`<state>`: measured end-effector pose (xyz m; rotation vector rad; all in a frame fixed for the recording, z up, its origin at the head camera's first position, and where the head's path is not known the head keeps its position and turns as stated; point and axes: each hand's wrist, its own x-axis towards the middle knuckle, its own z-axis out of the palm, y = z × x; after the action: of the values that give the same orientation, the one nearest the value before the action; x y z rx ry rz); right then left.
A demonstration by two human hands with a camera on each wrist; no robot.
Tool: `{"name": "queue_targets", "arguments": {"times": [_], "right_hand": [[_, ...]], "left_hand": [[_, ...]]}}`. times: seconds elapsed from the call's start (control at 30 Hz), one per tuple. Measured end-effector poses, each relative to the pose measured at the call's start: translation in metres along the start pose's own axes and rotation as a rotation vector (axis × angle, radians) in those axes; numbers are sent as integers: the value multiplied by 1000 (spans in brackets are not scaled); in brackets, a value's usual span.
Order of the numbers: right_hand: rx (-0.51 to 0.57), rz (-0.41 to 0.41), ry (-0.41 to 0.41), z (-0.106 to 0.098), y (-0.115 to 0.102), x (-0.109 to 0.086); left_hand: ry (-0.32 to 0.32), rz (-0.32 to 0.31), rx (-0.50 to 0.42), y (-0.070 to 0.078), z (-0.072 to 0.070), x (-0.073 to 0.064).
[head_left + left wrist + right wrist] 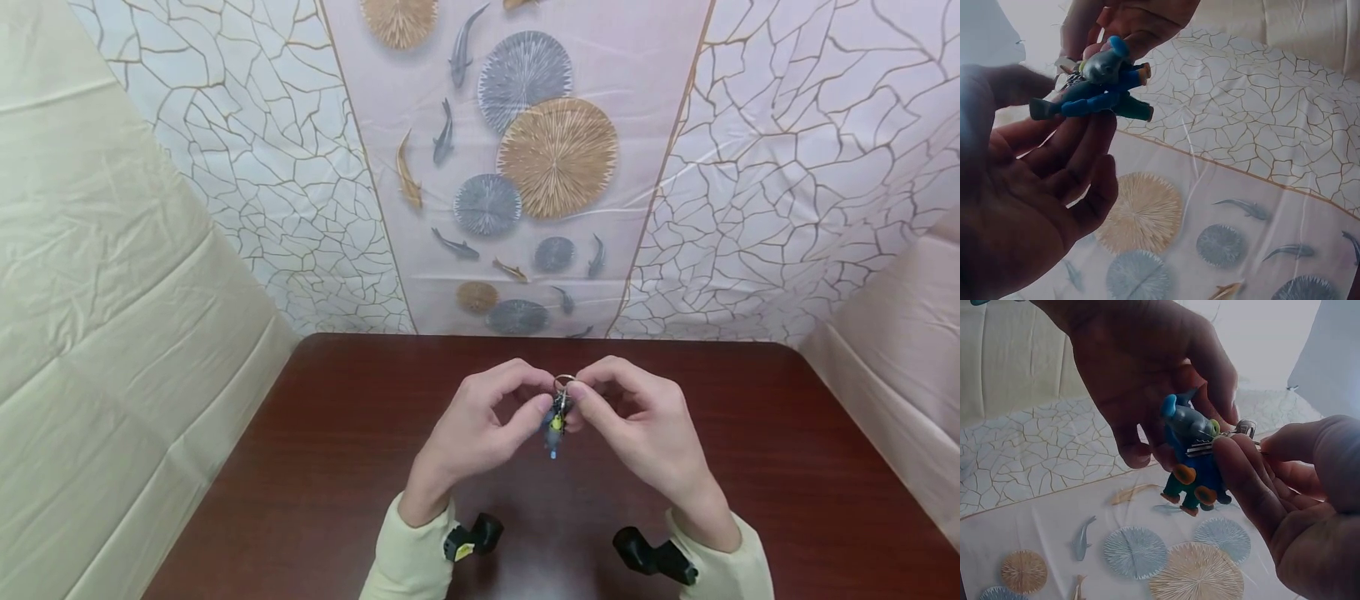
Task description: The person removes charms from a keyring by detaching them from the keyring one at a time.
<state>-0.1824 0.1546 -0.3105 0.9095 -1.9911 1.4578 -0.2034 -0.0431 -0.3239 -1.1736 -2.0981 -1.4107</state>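
Both hands meet over the table around a keychain (555,423) with small toy figures in blue, grey and green. Its metal key ring (564,377) stands at the top. My left hand (483,421) pinches the keychain near the ring between thumb and fingers. From the other side, my right hand (648,429) pinches the ring. In the left wrist view, the toy figures (1100,78) lie across the left fingertips. A grey head with a light-blue tip, blue bodies and orange-ended feet show on the figures (1190,428) in the right wrist view. Fingers partly hide the ring and clasp.
Below the hands is a dark reddish-brown table (315,483). A patterned cloth backdrop (630,275) hangs behind it, with plain cream cloth (112,333) at the left side. Black wrist cameras (487,532) sit on both sleeves, low above the table.
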Motion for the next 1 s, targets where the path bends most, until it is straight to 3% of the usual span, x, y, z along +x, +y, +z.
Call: {"name": "queue_targets", "arguments": {"times": [0.2,0.43,0.83,1.0], "right_hand": [[15,-46,17,4,0,1],[-12,-60,18,7,0,1],[-43,-106,3,15,-3,0],[-34,-123,-3,16,-2,1]], "left_hand": [[-34,-14,12,0,-5,-2],[-69,41,123,4,-12,-4],[-12,41,316,18,-14,-5],[7,22,315,18,-14,-6]]}}
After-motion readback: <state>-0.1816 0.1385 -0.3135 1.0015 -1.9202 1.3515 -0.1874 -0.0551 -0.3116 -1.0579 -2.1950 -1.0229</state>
